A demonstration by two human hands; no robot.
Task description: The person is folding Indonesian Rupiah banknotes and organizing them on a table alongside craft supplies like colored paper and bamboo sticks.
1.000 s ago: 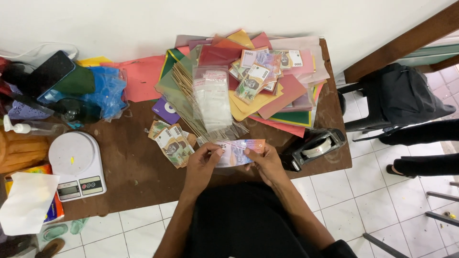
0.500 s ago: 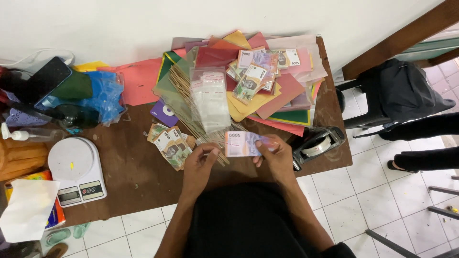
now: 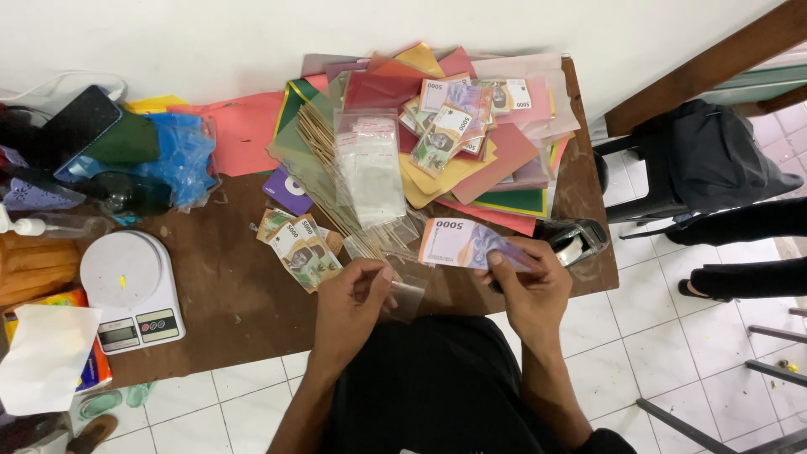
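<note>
A brown wooden desk (image 3: 210, 294) stands against a plain white wall (image 3: 252, 34) at the far side. The floor (image 3: 656, 328) near and to the right is laid with white square tiles. On the right a dark chair (image 3: 672, 176) carries black cloth, and a brown wooden beam (image 3: 714, 63) slants behind it.

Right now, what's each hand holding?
Left hand: closed on a clear plastic sleeve.
Right hand: closed on a banknote.
</note>
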